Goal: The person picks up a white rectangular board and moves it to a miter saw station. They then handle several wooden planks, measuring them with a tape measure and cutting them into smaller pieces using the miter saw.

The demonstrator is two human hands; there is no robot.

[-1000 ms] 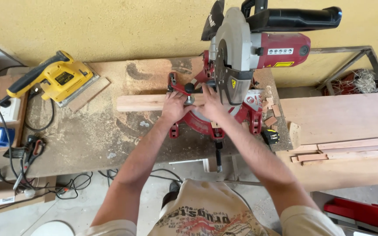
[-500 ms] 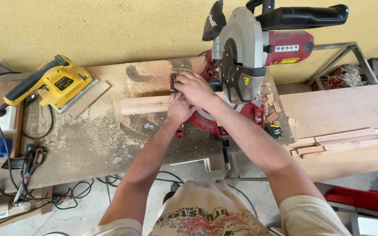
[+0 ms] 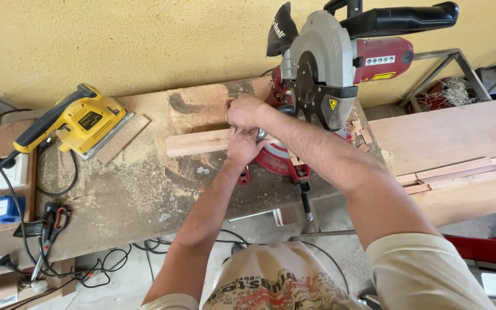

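Observation:
A red and grey mitre saw (image 3: 340, 63) stands at the back of a dusty workbench (image 3: 133, 195), its blade guard raised. A pale wooden strip (image 3: 196, 142) lies across the saw's base and sticks out to the left. My left hand (image 3: 243, 148) presses on the strip right beside the saw base. Just above it, my right hand (image 3: 247, 112) reaches across and closes on a part at the saw's left side; what it grips is hidden under the fingers.
A yellow electric sander (image 3: 73, 123) rests on the bench at the left, near wall sockets (image 3: 12, 171) and tangled cables (image 3: 53, 241). A wooden board (image 3: 449, 132) at the right carries several thin cut strips (image 3: 460, 171). Sawdust covers the bench.
My right hand has moved from the front of the saw leftward, over my left hand, to the saw's left side. The view has shifted slightly to the right.

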